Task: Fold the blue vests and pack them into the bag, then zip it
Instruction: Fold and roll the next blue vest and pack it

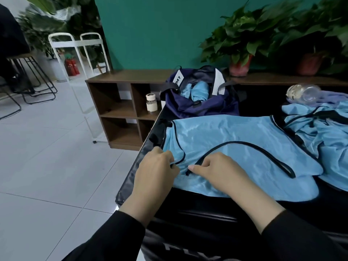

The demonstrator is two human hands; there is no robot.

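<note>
Head view: nearest you are your black sleeves, then both hands on the near-left corner of the blue vest point(235, 140) spread flat on the black desk point(197, 208). Your left hand point(156, 170) has its fingers curled, pinching the black-trimmed strap end at the vest's left edge. Your right hand point(220, 170) is curled too, thumb and fingers nipping the trim where the neckline loop begins.

The step looks like the first fold. Keep both pinches on the trim, not the slippery mesh. Lift only a little and carry the left edge over toward the middle, so the black neckline loop lies inside the fold and doesn't trail out. Flatten before the next fold; this fabric looks slick and will likely slide on the dark desk.

The bag point(199, 98), navy, sits open at the far side of the desk with light blue fabric already inside, so some packing appears done. A heap of unfolded vests point(320, 129) lies to the right, touching this one's right edge; don't drag it along. A clear bottle point(303, 93) lies behind that heap.
</note>
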